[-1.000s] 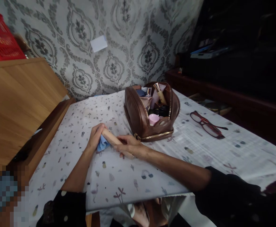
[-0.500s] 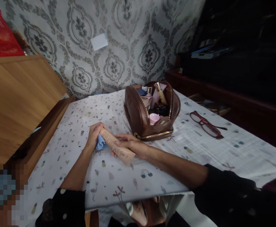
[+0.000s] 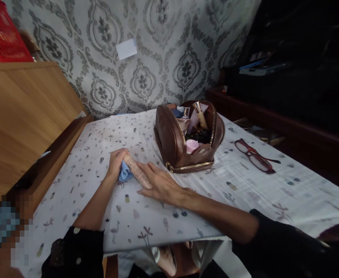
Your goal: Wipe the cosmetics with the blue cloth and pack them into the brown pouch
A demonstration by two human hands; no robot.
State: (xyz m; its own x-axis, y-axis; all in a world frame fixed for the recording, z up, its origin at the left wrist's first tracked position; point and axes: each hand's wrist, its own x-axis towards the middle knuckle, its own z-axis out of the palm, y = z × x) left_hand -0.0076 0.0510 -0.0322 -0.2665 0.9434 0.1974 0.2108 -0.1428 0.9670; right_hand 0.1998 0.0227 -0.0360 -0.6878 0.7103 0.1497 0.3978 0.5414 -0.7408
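Observation:
A peach-beige squeeze tube (image 3: 137, 172) with small dark print slants across the space between my hands. Closed round its upper left end is my left hand (image 3: 118, 162), with a blue cloth (image 3: 125, 172) bunched under those fingers. My right hand (image 3: 163, 183) lies over the tube's lower end, back of the hand up, fingers curved over it and hiding that end. Just beyond my right hand stands a brown toiletry bag (image 3: 172, 143), unzipped, with a pink round jar (image 3: 191, 146), a gold-capped bottle (image 3: 200, 115) and other cosmetics inside.
Red-framed glasses (image 3: 254, 155) lie on the patterned tablecloth (image 3: 233, 208) to the right. A slanted wooden panel (image 3: 27, 116) borders the left side, with a red basket (image 3: 5, 34) above it. Patterned wallpaper and a white card (image 3: 126, 49) are at the back.
My right hand has turned from cupping the tube's lower end from the side to lying over it, back up. The tube's flat end is now covered. My left hand keeps its grip.

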